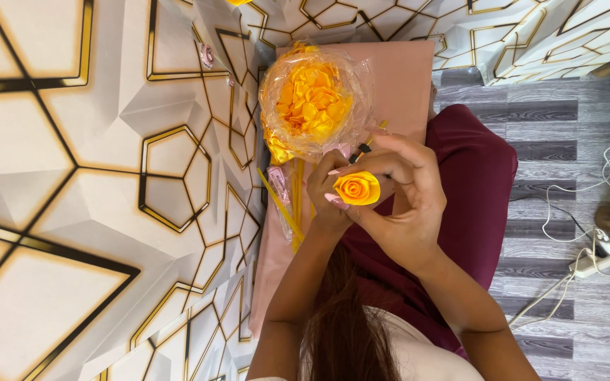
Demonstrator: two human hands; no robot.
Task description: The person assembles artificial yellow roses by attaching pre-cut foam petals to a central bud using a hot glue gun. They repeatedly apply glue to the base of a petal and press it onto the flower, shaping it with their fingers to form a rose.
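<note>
Nearest the camera hang long strands of reddish-brown hair (344, 317), falling between the person's two forearms; just beyond them the left hand (327, 194) and right hand (407, 201) meet around a small yellow-orange rose of rolled ribbon (357, 188), which serves as the landmark here. The left hand is curled closed, its fingertips pressing the rose's left edge; the right hand is cupped half shut, thumb and fingers wrapped over the rose's top and right side, so both hands grip it together. To the right of the rose and under the hands spreads a dark maroon cloth (478, 176) over the lap; left of the rose lie thin yellow sticks (282, 204) on a pale pink sheet (404, 85). Farther beyond the rose sits a round bunch of matching yellow ribbon roses wrapped in clear crinkled plastic (308, 102); far right of the rose a white power strip with trailing cords (598, 257) rests on grey wood-look flooring (566, 134).
</note>
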